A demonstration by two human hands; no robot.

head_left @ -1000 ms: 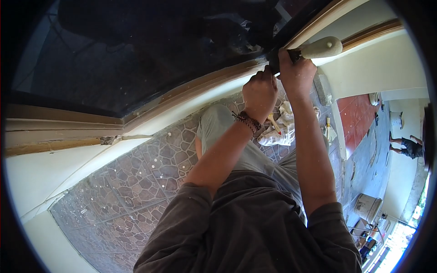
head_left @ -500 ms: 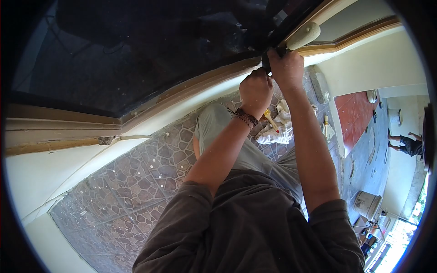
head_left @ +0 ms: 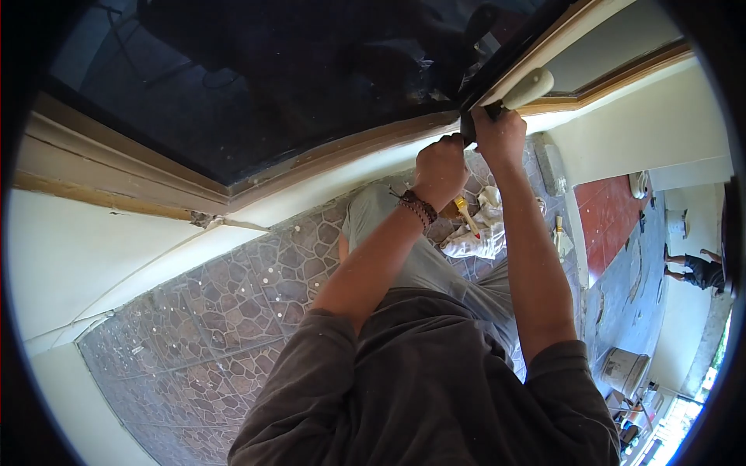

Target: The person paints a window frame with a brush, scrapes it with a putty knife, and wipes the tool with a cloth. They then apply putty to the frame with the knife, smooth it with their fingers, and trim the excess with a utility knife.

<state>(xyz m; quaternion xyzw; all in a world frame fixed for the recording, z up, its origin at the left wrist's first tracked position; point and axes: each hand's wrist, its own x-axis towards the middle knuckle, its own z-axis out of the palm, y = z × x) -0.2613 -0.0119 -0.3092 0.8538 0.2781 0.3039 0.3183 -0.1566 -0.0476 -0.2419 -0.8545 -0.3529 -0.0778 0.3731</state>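
Note:
My right hand is closed round a scraper-like tool with a pale handle and a dark blade. The handle sticks out above my fist, up and to the right. My left hand, a braided bracelet at its wrist, is closed at the blade end, its fingertips partly hidden. Both hands are at the lower edge of a wooden window frame, by the corner where a light upright meets it. Dark glass fills the frame. The blade's tip and its exact contact with the wood are hard to see.
Below my hands, a yellow paintbrush lies by a stained white cloth on the stone-patterned floor. Another brush is farther right. A bucket stands lower right. Another person is at the far right.
The view has shifted a little, so the window frame and both hands appear slightly lower and farther right. My hold on the tool looks the same.

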